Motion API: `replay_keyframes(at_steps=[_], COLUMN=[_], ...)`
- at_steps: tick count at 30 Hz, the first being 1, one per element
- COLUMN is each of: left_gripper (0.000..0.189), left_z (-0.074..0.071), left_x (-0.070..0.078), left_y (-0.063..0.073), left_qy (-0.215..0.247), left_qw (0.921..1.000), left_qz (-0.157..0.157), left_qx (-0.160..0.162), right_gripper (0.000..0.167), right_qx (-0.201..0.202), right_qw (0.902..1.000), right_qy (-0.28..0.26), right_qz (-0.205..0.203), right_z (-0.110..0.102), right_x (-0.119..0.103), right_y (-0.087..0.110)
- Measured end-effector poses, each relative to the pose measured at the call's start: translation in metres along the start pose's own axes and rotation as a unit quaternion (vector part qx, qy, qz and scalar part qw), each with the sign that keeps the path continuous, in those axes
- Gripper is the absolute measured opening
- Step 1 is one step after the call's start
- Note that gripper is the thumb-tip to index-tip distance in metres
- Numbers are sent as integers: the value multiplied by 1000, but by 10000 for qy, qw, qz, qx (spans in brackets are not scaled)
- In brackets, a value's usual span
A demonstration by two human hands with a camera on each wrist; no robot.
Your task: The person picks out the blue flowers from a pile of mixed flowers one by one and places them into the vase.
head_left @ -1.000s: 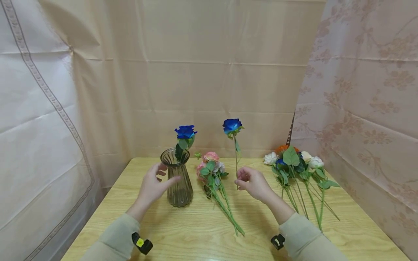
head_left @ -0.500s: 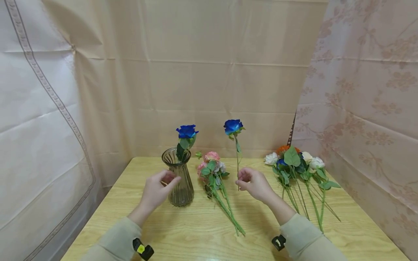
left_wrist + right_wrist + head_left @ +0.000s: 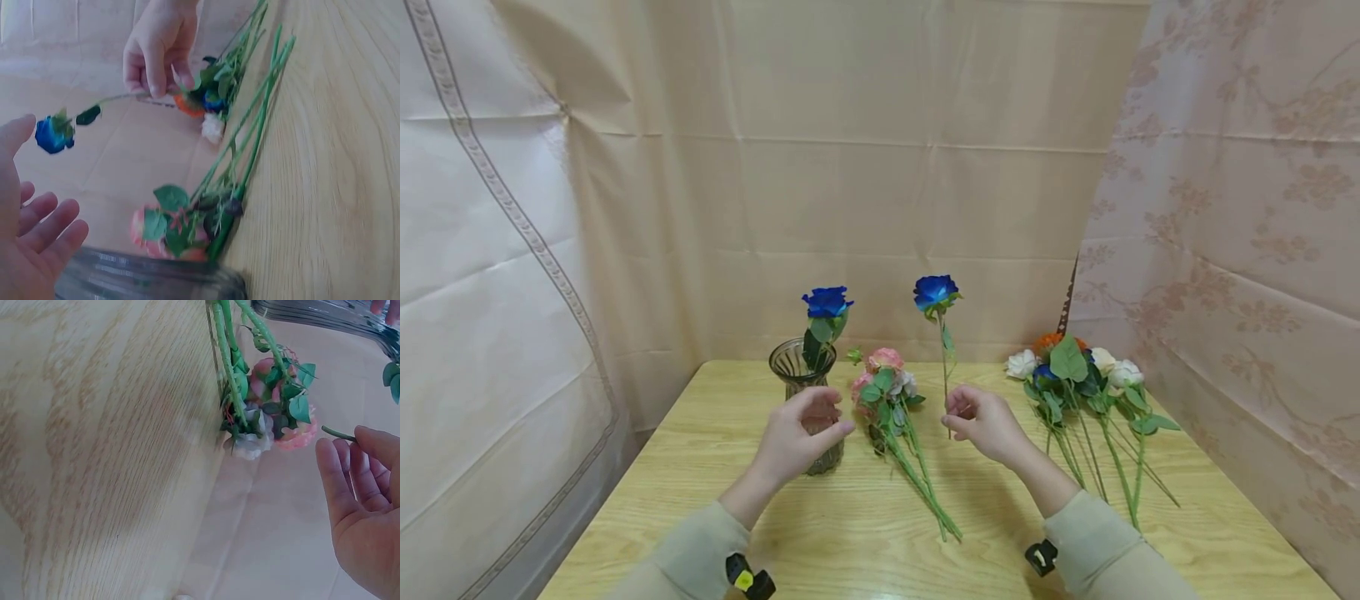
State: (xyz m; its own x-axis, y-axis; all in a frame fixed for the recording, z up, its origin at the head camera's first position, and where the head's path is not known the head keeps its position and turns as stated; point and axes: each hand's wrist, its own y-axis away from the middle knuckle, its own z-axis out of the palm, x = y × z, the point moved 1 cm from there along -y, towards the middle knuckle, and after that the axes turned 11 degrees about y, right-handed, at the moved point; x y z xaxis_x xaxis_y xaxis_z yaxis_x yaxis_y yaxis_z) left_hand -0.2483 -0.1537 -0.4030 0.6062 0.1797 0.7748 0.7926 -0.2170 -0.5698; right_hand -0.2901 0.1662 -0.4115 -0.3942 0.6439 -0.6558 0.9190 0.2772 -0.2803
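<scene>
In the head view my right hand [image 3: 985,423] pinches the lower stem of a blue rose [image 3: 936,292], which stands upright above the table. The stem's cut end pokes out past the fingertips in the right wrist view. My left hand [image 3: 797,437], fingers loosely bent and thumb apart, hovers in front of a ribbed smoky glass vase [image 3: 801,364] and holds nothing. It hides much of the vase's body. Another blue rose [image 3: 827,302] stands in the vase, leaning to the right. Between vase and right hand lie pink and white flowers [image 3: 883,383] with green stems [image 3: 925,492].
On the right of the wooden table [image 3: 865,567] lies a pile of flowers, with an orange bloom [image 3: 1060,342], white roses [image 3: 1124,373] and a blue one among leaves. A beige curtain [image 3: 895,200] hangs behind, and a patterned cloth [image 3: 1247,275] on the right.
My left hand has drawn away from the vase's side and moved right, now in front of the vase. The right hand and its blue rose have stayed almost still.
</scene>
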Motion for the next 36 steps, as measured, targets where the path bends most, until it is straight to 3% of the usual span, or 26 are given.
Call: replay_keyframes(at_steps=[10, 17, 26, 36], left_gripper=[56, 57, 73, 65], left_z=[25, 42, 63, 77], left_x=[-3, -8, -6, -3], left_y=[-13, -26, -44, -62], left_qy=[382, 1001, 1088, 1325], left_qw=[9986, 9937, 9902, 9884], left_qz=[-298, -498, -874, -740], left_qx=[-201, -54, 71, 107], right_gripper=[14, 12, 12, 12], right_qx=[-12, -98, -68, -139], right_qw=[9998, 9997, 9998, 9997], right_qy=[-193, -201, -89, -99], right_qz=[-18, -52, -170, -182], right_z=[1, 4, 5, 6], right_x=[2, 4, 2, 1], right_y=[1, 2, 2, 2])
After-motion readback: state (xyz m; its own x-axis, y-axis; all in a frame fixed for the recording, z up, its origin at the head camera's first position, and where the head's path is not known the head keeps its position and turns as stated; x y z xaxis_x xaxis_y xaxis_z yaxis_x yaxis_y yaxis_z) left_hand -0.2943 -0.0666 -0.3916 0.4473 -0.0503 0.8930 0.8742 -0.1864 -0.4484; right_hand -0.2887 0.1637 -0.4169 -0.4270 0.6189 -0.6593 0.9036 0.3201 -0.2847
